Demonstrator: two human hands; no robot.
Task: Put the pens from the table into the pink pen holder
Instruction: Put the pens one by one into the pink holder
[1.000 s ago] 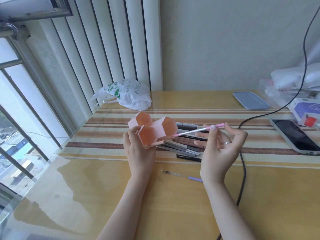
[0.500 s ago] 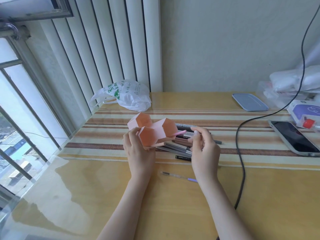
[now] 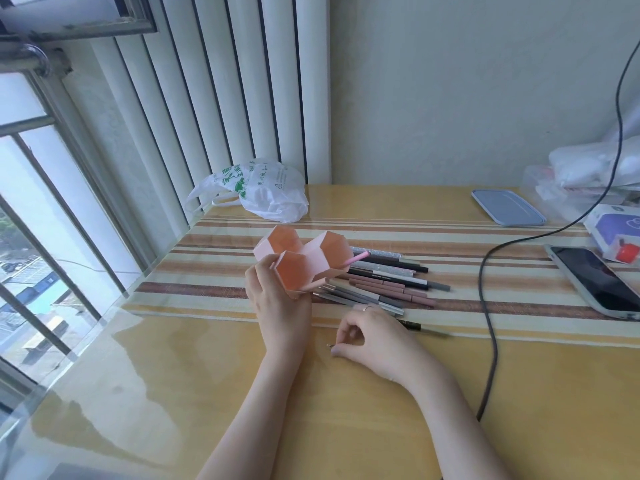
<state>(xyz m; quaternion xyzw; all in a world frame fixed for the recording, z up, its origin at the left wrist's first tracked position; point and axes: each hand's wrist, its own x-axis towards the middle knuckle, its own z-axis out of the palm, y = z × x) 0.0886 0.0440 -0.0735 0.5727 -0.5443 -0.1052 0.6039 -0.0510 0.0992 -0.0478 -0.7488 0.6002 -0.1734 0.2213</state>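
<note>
My left hand [image 3: 277,306] grips the pink pen holder [image 3: 322,261], three joined hexagon cells tilted with the openings facing me, just above the striped mat. A pink pen [image 3: 356,259] sticks out of the right cell. Several grey, black and mauve pens [image 3: 384,282] lie in a pile on the mat right of the holder. A dark pen [image 3: 426,329] lies apart at the mat's front edge. My right hand [image 3: 374,337] rests on the table with thumb and fingers pinched on a thin pen [image 3: 329,345]; only its tip shows, the hand hides the remainder.
A white plastic bag [image 3: 259,190] sits at the back left by the blinds. On the right are a blue lid [image 3: 507,206], a phone [image 3: 595,285], a purple box [image 3: 616,230] and a dark cable [image 3: 488,306] running toward me. The barred window is at left.
My right hand slid the pink pen into the holder's right cell, let go, then dropped toward me onto the thin pen. The left hand kept the holder still.
</note>
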